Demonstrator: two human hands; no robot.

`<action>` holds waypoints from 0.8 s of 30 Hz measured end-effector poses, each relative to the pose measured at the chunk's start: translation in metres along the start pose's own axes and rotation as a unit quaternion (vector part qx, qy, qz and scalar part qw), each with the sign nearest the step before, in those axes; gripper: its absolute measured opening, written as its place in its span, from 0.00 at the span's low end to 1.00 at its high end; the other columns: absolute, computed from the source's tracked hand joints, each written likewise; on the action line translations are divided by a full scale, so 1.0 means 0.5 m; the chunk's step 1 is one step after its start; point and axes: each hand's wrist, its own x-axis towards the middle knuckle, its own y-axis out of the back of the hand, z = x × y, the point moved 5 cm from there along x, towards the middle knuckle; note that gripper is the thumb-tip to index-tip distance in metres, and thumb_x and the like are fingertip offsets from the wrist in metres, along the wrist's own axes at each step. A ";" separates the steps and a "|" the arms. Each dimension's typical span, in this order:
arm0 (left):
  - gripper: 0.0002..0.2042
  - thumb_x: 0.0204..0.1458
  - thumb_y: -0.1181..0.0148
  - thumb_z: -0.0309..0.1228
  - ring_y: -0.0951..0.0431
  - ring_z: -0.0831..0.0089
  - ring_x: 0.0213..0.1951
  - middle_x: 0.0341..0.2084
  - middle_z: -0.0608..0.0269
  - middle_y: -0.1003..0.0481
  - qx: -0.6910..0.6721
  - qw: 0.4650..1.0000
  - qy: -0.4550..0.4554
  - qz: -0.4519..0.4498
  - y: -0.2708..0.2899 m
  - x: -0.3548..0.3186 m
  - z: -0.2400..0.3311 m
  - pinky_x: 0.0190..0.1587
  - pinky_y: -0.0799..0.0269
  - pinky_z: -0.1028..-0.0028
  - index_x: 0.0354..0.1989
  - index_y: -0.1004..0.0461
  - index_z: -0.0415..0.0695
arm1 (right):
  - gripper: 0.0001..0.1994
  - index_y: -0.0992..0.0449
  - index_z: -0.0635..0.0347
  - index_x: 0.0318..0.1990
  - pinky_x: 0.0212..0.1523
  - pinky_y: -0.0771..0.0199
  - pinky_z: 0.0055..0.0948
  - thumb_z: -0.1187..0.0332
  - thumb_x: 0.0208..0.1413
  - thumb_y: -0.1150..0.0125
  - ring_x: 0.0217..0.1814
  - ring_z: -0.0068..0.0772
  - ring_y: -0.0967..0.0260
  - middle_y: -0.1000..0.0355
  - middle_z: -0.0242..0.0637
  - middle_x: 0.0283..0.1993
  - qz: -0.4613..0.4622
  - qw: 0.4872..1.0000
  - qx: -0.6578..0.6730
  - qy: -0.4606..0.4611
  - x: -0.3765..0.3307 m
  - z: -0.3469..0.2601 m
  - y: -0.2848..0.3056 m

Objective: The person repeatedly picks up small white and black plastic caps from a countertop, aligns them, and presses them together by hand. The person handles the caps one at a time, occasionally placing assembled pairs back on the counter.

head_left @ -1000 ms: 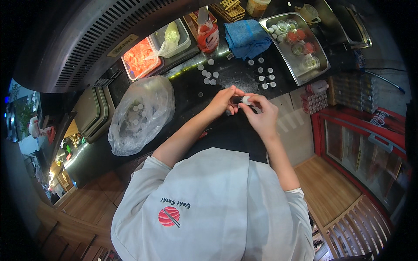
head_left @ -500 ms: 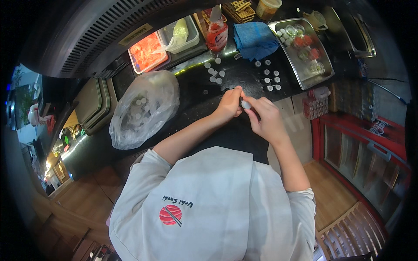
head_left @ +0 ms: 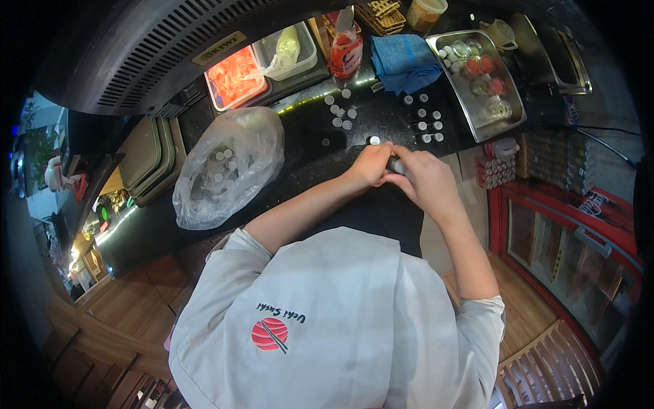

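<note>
Over the counter's near edge, my left hand (head_left: 371, 164) and my right hand (head_left: 428, 183) come together, fingers closed around one small dark bottle with a pale cap (head_left: 398, 165). My right fingers and thumb are at the cap; the left hand wraps the body, which is mostly hidden. Just beyond my left hand is a small white-capped piece (head_left: 373, 140) on the counter. Farther off lie several loose white caps (head_left: 338, 111). To the right stand several small dark bottles with white caps (head_left: 422, 126) in rough rows.
A clear plastic bag (head_left: 262, 153) with small white-topped pieces sits at left. Behind are a tub of orange-pink food (head_left: 235, 75), a red bottle (head_left: 346, 54) and a blue cloth (head_left: 405, 63). A steel tray (head_left: 494, 123) holds small cups at right, near a red-framed cooler (head_left: 565, 198).
My hands have shifted slightly right with the bottle, and my right hand covers more of it. The white-capped piece beyond my left hand now shows. The view has moved a little.
</note>
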 end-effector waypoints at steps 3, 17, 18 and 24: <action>0.16 0.70 0.58 0.47 0.46 0.81 0.09 0.14 0.70 0.40 -0.051 0.997 0.052 -0.039 0.006 0.007 -0.014 0.12 0.54 0.76 0.38 0.32 0.49 | 0.17 0.23 0.59 0.50 0.39 0.25 0.42 0.66 0.55 0.30 0.40 0.46 0.25 0.25 0.40 0.35 -0.022 0.998 -0.001 0.065 -0.012 0.015 -0.009; 0.18 0.71 0.58 0.45 0.42 0.81 0.11 0.14 0.70 0.36 -0.039 0.994 -0.103 0.023 0.000 0.000 0.011 0.13 0.52 0.77 0.37 0.30 0.45 | 0.15 0.21 0.65 0.37 0.31 0.24 0.43 0.59 0.56 0.29 0.27 0.51 0.25 0.25 0.46 0.25 0.028 0.988 -0.008 -0.153 -0.009 0.030 -0.053; 0.18 0.71 0.57 0.45 0.43 0.81 0.11 0.14 0.70 0.36 -0.041 0.997 -0.070 0.013 -0.001 0.000 0.011 0.13 0.53 0.77 0.37 0.30 0.45 | 0.16 0.21 0.65 0.39 0.33 0.23 0.43 0.59 0.56 0.29 0.30 0.51 0.24 0.25 0.46 0.27 0.002 0.988 -0.028 -0.153 -0.011 0.028 -0.048; 0.16 0.70 0.55 0.46 0.45 0.81 0.10 0.12 0.70 0.41 -0.089 0.995 0.046 -0.023 -0.010 -0.017 -0.001 0.13 0.56 0.75 0.34 0.33 0.48 | 0.19 0.23 0.64 0.51 0.43 0.25 0.44 0.67 0.53 0.29 0.41 0.52 0.25 0.24 0.47 0.37 -0.047 0.999 -0.002 0.012 -0.009 0.009 -0.008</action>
